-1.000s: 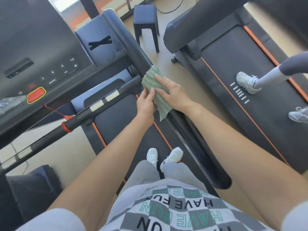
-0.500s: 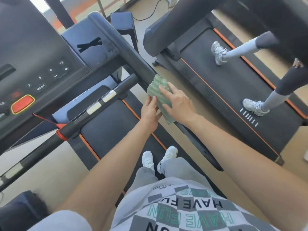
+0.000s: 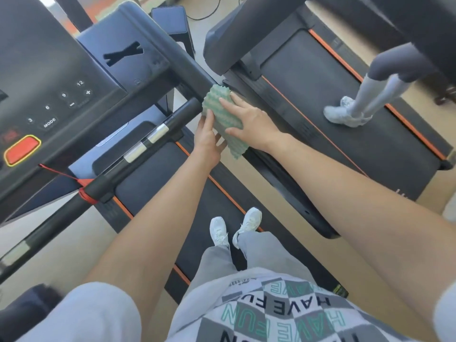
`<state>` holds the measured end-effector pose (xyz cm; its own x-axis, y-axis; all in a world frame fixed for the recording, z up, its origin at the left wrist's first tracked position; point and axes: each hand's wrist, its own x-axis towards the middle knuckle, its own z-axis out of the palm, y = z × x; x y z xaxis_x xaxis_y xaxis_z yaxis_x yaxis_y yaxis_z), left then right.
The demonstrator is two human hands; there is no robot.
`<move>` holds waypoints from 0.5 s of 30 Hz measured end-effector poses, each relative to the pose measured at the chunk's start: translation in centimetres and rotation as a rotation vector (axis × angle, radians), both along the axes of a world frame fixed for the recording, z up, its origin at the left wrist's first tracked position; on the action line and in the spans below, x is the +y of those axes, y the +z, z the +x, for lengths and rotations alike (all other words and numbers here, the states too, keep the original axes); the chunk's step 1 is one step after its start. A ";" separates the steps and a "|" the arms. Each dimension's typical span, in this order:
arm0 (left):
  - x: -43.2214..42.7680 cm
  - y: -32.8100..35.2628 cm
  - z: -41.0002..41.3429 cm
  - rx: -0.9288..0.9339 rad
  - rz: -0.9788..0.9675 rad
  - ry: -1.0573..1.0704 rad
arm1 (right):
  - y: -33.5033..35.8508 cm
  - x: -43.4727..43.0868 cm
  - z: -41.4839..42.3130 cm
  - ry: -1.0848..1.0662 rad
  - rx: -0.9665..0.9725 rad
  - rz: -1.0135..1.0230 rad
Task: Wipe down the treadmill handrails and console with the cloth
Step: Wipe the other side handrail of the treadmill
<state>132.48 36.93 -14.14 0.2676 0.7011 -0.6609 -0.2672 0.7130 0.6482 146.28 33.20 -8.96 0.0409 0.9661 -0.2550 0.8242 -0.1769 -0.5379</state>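
Green waffle-textured cloth (image 3: 223,117) draped over right side handrail (image 3: 177,58), just beside console (image 3: 56,77). Right hand (image 3: 249,119) flat, fingers spread, pressing cloth onto rail. Left hand (image 3: 209,139) gripping cloth's inner edge from below; crossbar (image 3: 138,149) close by.
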 end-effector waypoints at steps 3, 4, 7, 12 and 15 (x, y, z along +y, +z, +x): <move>-2.0 0.4 0.3 0.020 0.013 -0.073 | -0.2 -2.9 0.6 -0.046 0.017 0.015; -2.8 0.4 0.3 0.028 0.005 -0.096 | -0.3 -4.1 0.8 -0.065 0.017 0.017; -5.1 0.2 0.7 0.044 -0.010 -0.149 | -0.4 -7.7 1.3 -0.119 -0.001 0.022; -9.8 -0.7 1.6 0.028 -0.021 -0.253 | -0.8 -13.5 2.6 -0.223 -0.007 0.008; -12.8 -1.2 2.6 0.037 -0.049 -0.341 | -1.0 -17.2 3.3 -0.281 -0.042 -0.001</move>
